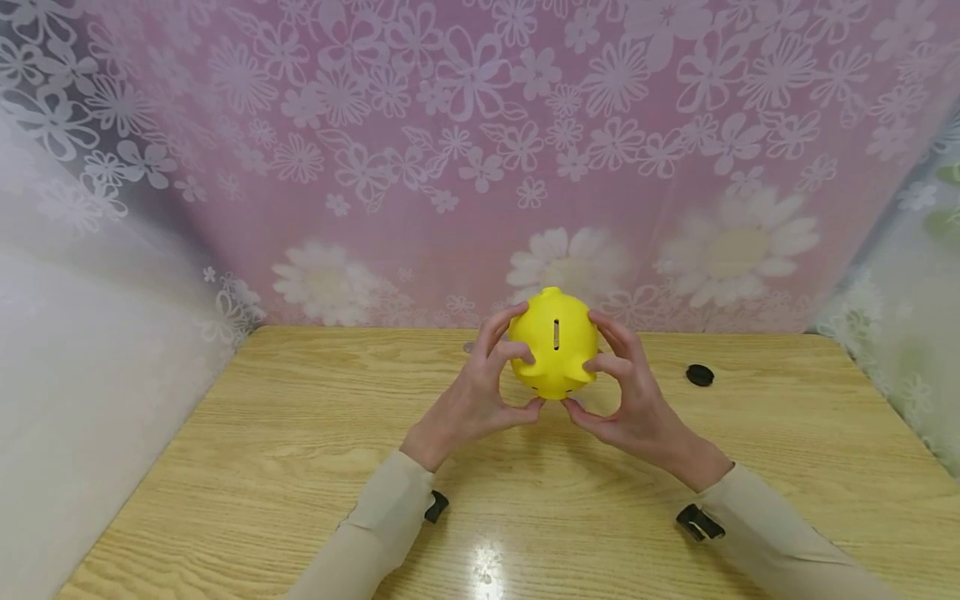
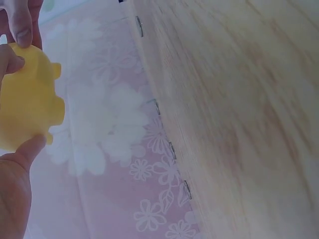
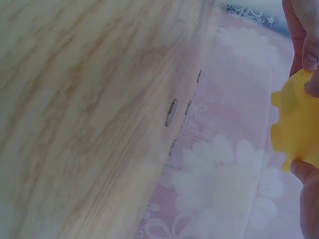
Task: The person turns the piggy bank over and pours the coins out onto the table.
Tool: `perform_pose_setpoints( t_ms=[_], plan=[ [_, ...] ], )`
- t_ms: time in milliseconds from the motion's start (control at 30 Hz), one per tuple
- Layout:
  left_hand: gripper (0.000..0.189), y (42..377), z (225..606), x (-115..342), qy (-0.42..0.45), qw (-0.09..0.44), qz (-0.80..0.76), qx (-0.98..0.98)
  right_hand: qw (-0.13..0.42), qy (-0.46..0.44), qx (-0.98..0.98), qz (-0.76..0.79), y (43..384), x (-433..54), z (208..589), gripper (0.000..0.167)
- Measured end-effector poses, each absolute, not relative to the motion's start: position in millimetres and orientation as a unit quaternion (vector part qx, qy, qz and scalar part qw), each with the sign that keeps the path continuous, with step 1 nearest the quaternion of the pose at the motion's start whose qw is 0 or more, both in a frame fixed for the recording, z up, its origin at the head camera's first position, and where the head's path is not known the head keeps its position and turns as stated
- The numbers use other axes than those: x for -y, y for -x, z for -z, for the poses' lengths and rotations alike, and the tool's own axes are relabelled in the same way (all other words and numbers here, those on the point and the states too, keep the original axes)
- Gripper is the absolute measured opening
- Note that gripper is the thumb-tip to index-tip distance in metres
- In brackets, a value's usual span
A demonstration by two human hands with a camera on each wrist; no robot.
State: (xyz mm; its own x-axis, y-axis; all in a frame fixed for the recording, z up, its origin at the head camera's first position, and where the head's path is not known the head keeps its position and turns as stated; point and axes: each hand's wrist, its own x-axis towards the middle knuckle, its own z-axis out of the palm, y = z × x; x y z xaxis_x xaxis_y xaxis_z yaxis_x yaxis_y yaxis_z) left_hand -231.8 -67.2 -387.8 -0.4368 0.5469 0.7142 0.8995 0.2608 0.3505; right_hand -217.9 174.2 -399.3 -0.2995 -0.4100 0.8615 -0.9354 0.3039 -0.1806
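Observation:
A yellow piggy bank [image 1: 555, 333] is held up over the table between both hands, its coin slot [image 1: 557, 334] facing the head camera and its snout toward the person. On its left side, the left hand [image 1: 483, 387] grips it with curled fingers, the thumb at the snout end. The right hand [image 1: 633, 392] mirrors this on the other side. In the left wrist view the bank [image 2: 27, 99] shows stubby feet and stands well clear of the tabletop. The right wrist view shows the bank's feet [image 3: 276, 134] as well.
A black oval plug-like piece [image 1: 700, 375] lies on the wooden table [image 1: 322, 433] to the right. Several coins lie flat near the far edge, one coin [image 1: 469, 346] half behind the left hand, another coin [image 3: 171, 113] in the right wrist view. A flowered curtain [image 1: 420, 208] hangs behind.

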Motion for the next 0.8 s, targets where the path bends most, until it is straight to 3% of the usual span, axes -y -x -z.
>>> perform_pose_setpoints(
  t_ms=[800],
  plan=[
    [0.066, 232.9, 390.8, 68.4, 0.467, 0.240, 0.366, 0.768, 0.354, -0.459, 0.736, -0.349, 218.4, -174.7, 399.9, 0.049]
  ],
)
